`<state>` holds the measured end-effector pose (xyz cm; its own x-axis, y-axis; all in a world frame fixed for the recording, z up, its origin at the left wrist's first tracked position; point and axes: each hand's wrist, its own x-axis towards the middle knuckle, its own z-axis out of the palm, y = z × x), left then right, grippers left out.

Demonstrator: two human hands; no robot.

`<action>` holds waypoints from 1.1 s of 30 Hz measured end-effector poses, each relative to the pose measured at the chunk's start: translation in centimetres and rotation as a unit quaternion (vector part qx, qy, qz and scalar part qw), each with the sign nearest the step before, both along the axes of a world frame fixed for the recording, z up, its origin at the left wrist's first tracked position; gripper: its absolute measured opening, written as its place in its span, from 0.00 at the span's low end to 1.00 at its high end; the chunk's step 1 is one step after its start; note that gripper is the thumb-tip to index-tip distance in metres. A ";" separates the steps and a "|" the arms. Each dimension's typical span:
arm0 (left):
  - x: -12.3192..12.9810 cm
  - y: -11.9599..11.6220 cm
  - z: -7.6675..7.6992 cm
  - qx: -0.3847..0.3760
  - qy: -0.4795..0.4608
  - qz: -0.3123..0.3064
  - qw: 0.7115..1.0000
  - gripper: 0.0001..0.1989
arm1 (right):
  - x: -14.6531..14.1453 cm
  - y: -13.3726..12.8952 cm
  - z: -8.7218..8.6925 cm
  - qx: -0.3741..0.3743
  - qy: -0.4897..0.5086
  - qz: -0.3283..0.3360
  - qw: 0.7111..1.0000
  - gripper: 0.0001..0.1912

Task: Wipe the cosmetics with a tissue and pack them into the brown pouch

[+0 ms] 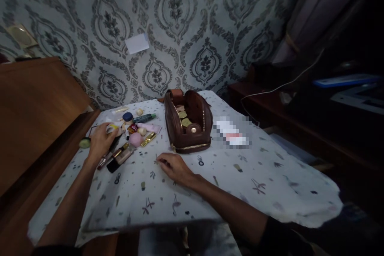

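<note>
My left hand (102, 141) is at the left of the cosmetics pile, fingers curled over a small item I cannot make out. A clear piece with a yellow patch (113, 126) shows beside its fingertips. My right hand (175, 169) rests on the cloth, fingers drawn together, with nothing visible in them. Beyond it stands a brown leather bag (189, 138), unzipped, with yellowish round items (184, 119) inside. Between my left hand and the bag lie a pink ball-shaped item (136, 139), a gold tube (148, 139), a green tube (144, 118) and a dark-capped bottle (120, 159).
A printed white cloth (216, 192) covers the table. Right of the bag is a blurred-out white item (231, 132). A wooden panel (36, 116) borders the left side. Patterned wallpaper (174, 28) rises behind, and a white cable (282, 87) hangs at the right.
</note>
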<state>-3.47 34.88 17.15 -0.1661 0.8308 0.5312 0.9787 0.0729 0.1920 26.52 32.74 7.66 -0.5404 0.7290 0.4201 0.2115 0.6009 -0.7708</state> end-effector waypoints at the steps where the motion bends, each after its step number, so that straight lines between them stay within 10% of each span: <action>1: 1.0 -0.7 0.3 0.009 -0.029 -0.032 0.999 0.24 | -0.1 0.0 0.1 -0.016 0.012 0.001 1.000 0.10; 7: 9.9 -4.6 -1.0 -0.076 -0.176 -0.261 0.946 0.17 | -0.5 0.1 0.1 -0.101 0.097 0.021 0.990 0.24; 11: 13.7 -5.1 -2.7 -0.094 -0.191 -0.325 0.922 0.15 | -0.3 0.3 0.1 -0.117 0.118 0.011 0.986 0.15; 20: 15.3 -4.0 -6.8 0.130 -0.110 -0.375 0.911 0.09 | -1.0 1.5 -0.5 -0.234 0.242 -0.029 0.941 0.19; 25: 15.5 -4.6 -6.2 0.093 -0.073 -0.450 0.885 0.11 | -0.5 0.8 -0.6 -0.220 0.230 -0.043 0.947 0.14; 33: 15.1 -4.1 -6.7 0.063 -0.173 -0.362 0.914 0.14 | -1.1 1.5 -0.5 -0.207 0.215 -0.038 0.954 0.18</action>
<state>11.67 30.73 10.41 0.2265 0.7257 0.6497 0.6402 -0.6136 0.4622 25.38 34.25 7.15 -0.3213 0.9110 0.2584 -0.1463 0.2219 -0.9640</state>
